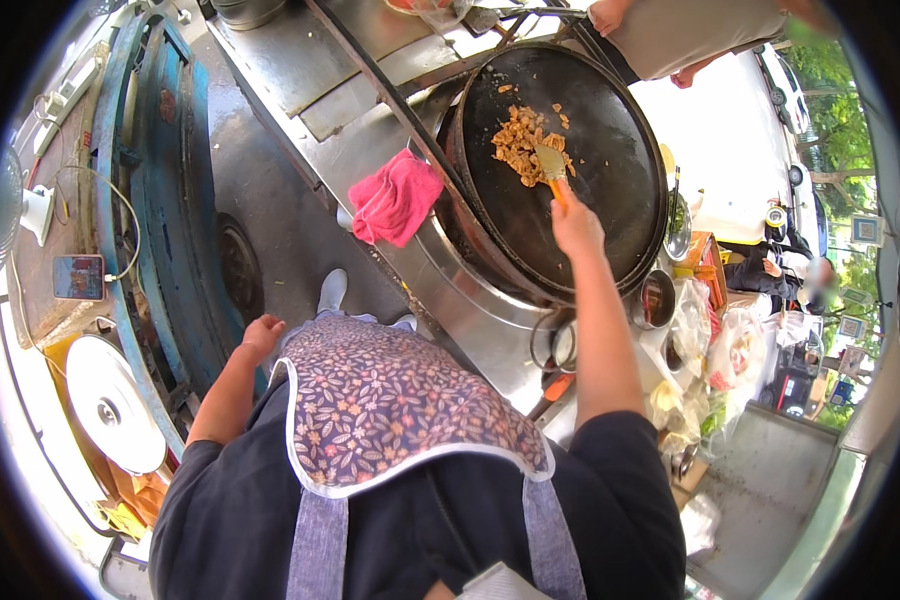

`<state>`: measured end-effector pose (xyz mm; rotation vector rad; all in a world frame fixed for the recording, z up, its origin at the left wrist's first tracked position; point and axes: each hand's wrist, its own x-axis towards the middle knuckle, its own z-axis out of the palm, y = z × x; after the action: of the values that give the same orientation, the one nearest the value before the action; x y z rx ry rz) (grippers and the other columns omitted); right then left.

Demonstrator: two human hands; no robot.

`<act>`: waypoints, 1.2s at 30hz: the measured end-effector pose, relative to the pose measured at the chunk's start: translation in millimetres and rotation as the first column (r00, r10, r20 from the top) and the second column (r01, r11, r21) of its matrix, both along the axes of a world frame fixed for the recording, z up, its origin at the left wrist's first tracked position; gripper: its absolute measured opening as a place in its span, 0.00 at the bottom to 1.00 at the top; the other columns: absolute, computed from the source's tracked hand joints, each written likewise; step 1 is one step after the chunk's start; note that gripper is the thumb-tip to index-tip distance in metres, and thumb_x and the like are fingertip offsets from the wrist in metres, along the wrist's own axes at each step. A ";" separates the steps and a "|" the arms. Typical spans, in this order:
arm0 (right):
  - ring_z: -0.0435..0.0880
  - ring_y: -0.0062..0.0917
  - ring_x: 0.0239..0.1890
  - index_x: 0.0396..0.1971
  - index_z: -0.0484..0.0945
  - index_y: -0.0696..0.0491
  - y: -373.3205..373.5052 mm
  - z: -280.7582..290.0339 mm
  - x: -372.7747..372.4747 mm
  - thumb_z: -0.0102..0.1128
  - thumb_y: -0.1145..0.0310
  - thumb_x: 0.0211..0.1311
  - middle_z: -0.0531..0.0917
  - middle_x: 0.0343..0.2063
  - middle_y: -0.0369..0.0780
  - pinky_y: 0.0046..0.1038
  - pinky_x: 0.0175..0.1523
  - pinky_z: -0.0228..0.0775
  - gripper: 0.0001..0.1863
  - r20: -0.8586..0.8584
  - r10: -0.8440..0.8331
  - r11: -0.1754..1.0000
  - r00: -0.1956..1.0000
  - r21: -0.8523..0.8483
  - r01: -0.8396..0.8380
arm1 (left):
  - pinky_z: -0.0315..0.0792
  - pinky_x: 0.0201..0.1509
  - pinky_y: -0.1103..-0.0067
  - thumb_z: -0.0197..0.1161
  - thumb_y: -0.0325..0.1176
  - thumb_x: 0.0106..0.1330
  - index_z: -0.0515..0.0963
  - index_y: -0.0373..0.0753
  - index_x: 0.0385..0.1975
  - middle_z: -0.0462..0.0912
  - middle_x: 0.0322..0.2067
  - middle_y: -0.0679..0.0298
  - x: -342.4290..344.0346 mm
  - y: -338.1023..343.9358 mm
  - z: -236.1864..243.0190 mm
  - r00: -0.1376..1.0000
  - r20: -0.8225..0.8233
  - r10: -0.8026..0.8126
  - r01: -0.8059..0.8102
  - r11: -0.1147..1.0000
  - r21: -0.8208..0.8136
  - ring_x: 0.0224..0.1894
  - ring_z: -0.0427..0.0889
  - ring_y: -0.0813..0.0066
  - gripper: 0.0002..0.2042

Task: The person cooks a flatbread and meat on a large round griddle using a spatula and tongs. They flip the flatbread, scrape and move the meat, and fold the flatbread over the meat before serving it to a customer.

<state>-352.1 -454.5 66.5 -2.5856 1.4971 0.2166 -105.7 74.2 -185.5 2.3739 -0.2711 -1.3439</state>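
My right hand (578, 228) is closed round the orange handle of a spatula (551, 160). The spatula's flat, wide blade rests against a heap of browned, chopped meat (518, 142) on a large round black griddle (610, 150). A few loose bits lie scattered around the heap. Off to the left, my left hand (263, 336) hangs beside my flowered apron, its fingers loosely bent with nothing visible in them. A crumpled pink cloth (398, 198) lies on the steel counter (315, 125), left of the griddle.
A metal bowl (655, 298) and plastic bags (735, 350) crowd the griddle's right side. Another person's hand (608, 15) shows beyond its far edge. At left stand a blue metal frame (150, 200), a charging phone (78, 277) and a round white lid (115, 400).
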 end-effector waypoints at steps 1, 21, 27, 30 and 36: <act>0.81 0.44 0.44 0.62 0.67 0.36 -5.4 12.6 -1.8 0.45 0.52 0.67 0.83 0.42 0.47 0.43 0.49 0.72 0.24 0.062 -0.006 0.999 0.998 0.037 0.004 | 0.73 0.48 0.73 0.62 0.39 0.65 0.79 0.35 0.44 0.84 0.39 0.55 -1.0 1.8 -3.9 1.000 -0.003 0.020 -0.020 1.000 -0.021 0.43 0.82 0.65 0.15; 0.80 0.17 0.25 0.61 0.70 0.42 27.8 70.5 -63.0 0.56 0.63 0.64 0.83 0.31 0.39 0.23 0.35 0.74 0.24 0.284 -0.216 0.927 0.934 0.361 0.104 | 0.73 0.50 0.73 0.61 0.40 0.65 0.80 0.36 0.44 0.84 0.41 0.55 -12.0 14.3 -2.7 0.997 0.011 0.076 -0.075 0.995 -0.061 0.45 0.82 0.64 0.15; 0.83 0.31 0.37 0.52 0.78 0.45 15.8 5.0 -83.2 0.61 0.63 0.60 0.84 0.37 0.42 0.29 0.43 0.73 0.19 0.406 0.017 0.978 0.914 0.185 -0.100 | 0.73 0.51 0.72 0.61 0.43 0.64 0.80 0.38 0.46 0.83 0.43 0.54 -16.8 26.8 0.0 0.999 -0.021 -0.032 0.034 0.994 0.105 0.47 0.81 0.62 0.17; 0.81 0.38 0.45 0.51 0.79 0.45 9.0 -22.5 -18.5 0.62 0.60 0.59 0.83 0.42 0.43 0.32 0.49 0.72 0.20 0.417 0.054 0.995 0.907 0.049 -0.082 | 0.73 0.51 0.72 0.61 0.43 0.64 0.80 0.37 0.45 0.83 0.43 0.54 -15.6 26.0 10.1 0.998 0.000 -0.063 0.062 0.992 0.114 0.47 0.81 0.61 0.17; 0.83 0.38 0.42 0.52 0.79 0.44 -1.3 -46.1 21.8 0.62 0.59 0.59 0.84 0.40 0.44 0.32 0.47 0.72 0.20 0.560 -0.208 0.976 0.802 0.175 0.130 | 0.73 0.51 0.72 0.61 0.43 0.64 0.80 0.36 0.43 0.84 0.43 0.55 -1.0 -0.6 21.5 0.998 0.053 -0.034 0.036 0.998 -0.042 0.47 0.82 0.61 0.17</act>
<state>-330.3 -455.8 20.4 -2.1113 1.3993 -0.4446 -106.6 73.6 -164.0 2.3821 -0.3544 -1.2798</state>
